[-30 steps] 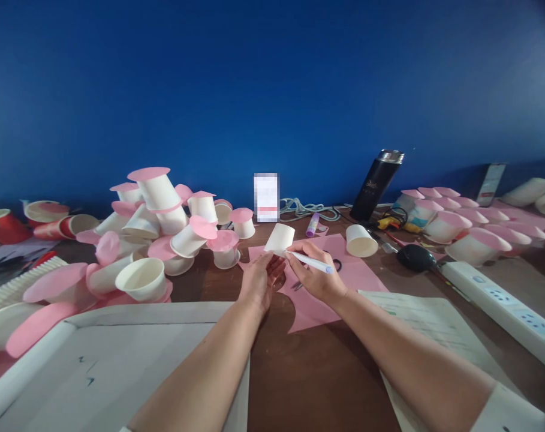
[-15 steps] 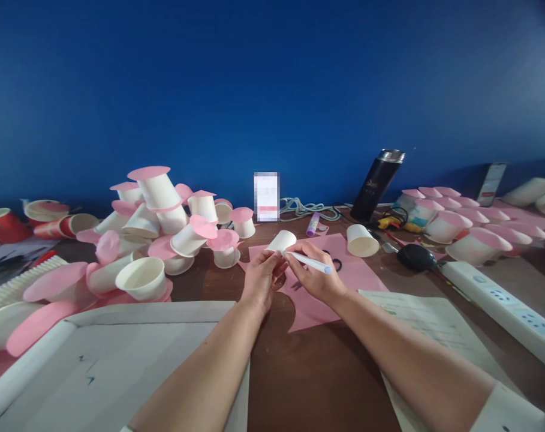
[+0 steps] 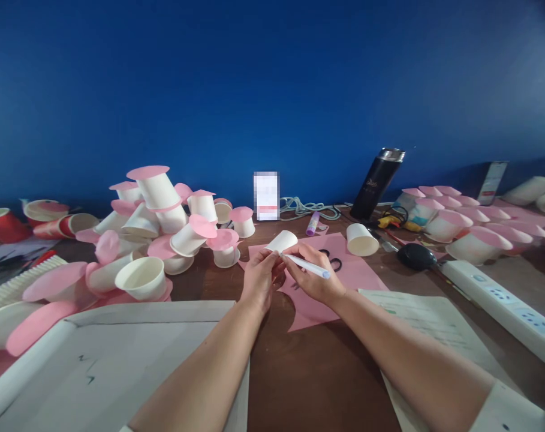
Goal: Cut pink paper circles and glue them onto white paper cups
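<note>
A white paper cup (image 3: 282, 240) is tilted in front of me, gripped by my left hand (image 3: 259, 277), whose fingers close around its near end. My right hand (image 3: 319, 277) holds a white pen (image 3: 307, 266) slantwise, its tip at the cup's near end beside my left thumb. The exact contact point is hidden by the fingers. Beneath my right hand lies a cut sheet of pink paper (image 3: 357, 270) with dark-handled scissors (image 3: 336, 264) on it, partly covered by the hand. Another white paper cup (image 3: 362, 240) rests on its side to the right.
Left stand piled cups with pink paper discs (image 3: 148, 173) and a white box lid (image 3: 155, 360). Behind are a phone (image 3: 266, 195), purple glue stick (image 3: 313, 224) and leaning black flask (image 3: 376, 185). At right lie a power strip (image 3: 506, 300), a printed sheet (image 3: 429, 318) and more pink-topped cups (image 3: 476, 245).
My right hand and the pen have shifted slightly left and down, so more of the scissor handles shows. The cup has turned a little in my left hand.
</note>
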Tool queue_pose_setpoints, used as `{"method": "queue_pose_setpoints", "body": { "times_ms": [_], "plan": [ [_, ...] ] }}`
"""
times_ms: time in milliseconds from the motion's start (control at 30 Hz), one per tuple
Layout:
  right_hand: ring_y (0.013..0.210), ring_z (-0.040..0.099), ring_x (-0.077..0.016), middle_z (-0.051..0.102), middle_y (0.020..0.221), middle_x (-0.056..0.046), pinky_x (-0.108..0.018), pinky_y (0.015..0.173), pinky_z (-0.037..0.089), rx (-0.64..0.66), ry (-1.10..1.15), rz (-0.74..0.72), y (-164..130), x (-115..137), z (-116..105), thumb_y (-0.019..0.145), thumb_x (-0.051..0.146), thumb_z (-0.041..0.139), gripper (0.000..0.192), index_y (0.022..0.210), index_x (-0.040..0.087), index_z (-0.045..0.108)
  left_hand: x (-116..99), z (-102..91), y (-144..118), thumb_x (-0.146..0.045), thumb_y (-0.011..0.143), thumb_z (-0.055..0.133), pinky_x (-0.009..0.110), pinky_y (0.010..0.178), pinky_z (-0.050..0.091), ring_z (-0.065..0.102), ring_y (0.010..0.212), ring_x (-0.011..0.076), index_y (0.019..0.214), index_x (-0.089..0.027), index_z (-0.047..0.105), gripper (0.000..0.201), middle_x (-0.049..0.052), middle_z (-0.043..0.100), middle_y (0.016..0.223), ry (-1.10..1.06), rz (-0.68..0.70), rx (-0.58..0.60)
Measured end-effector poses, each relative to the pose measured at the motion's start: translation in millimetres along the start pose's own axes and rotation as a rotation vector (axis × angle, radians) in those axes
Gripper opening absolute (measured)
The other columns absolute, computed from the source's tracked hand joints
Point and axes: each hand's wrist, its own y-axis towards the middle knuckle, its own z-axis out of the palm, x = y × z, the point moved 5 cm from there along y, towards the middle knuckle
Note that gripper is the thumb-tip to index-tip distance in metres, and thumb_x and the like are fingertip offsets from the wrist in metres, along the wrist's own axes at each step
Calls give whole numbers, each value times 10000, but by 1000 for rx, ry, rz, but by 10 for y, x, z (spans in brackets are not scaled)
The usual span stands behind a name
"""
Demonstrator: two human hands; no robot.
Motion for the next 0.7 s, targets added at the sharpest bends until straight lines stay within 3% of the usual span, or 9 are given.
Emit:
{"method": "queue_pose_setpoints", "body": {
  "times_ms": [367,700],
  "plan": [
    [793,635,-178,684,857,-28,-265,708,449,-60,-80,8,3,-36,-9,902,322,548,127,910,215,616,13,6,-15,-243,653,738,199,547,428,619,616,110,734,-156,559,214,29,643,711,60,-21,7],
    [734,642,-165,689,815,-18,-258,674,447,2,-70,14,3,9,-5,910,348,536,152,898,220,616,-7,8,-19,-235,629,742,197,549,433,581,562,89,684,-158,534,228,-2,608,636,52,-5,-10]
  ]
}}
